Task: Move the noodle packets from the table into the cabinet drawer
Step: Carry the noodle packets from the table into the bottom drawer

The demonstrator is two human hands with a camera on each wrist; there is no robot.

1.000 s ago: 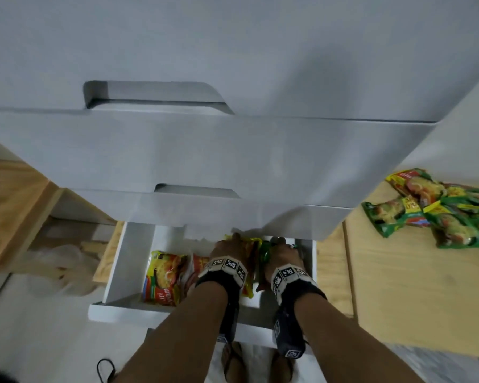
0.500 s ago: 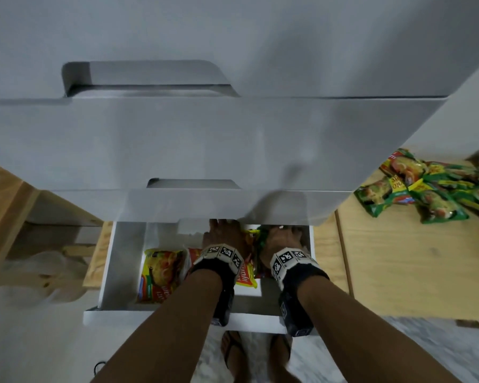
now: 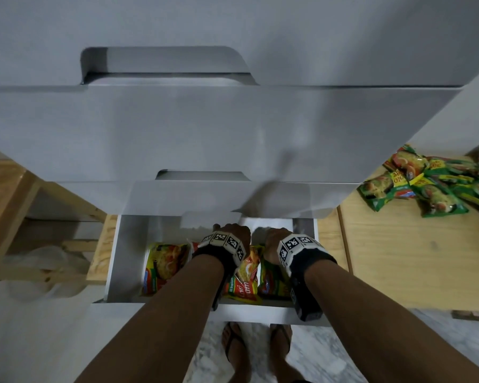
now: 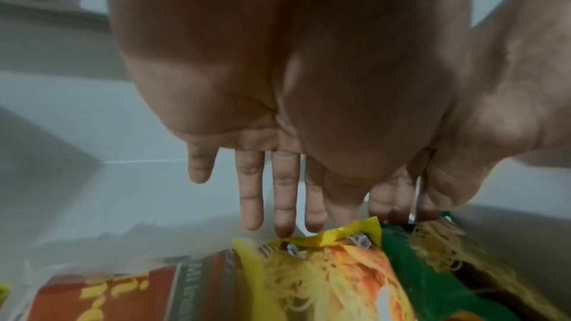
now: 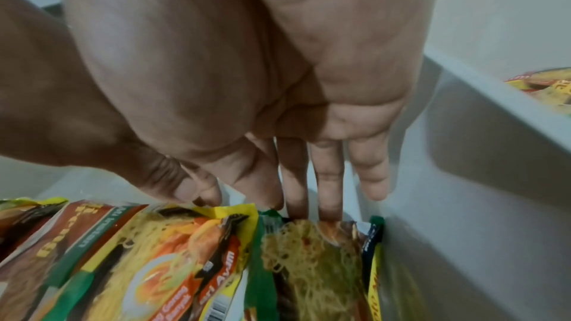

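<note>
The white bottom drawer stands pulled out. Inside it lie a yellow noodle packet at the left, a yellow-and-red packet in the middle and a green packet beside it. My left hand reaches into the back of the drawer. In the left wrist view its fingers are straight, and the tips touch the far edge of the yellow-and-red packet. My right hand is close beside it. Its straight fingers touch the far edge of the green packet.
Several green and yellow packets lie in a pile on the wooden table to the right. The closed upper drawers overhang the back of the open one. The drawer's right wall is next to my right hand. My sandalled feet stand below the drawer front.
Both hands have gone farther back into the drawer, under the upper drawer fronts. The yellow-and-red and green packets now lie flat below my wrists, and the fingers are straight.
</note>
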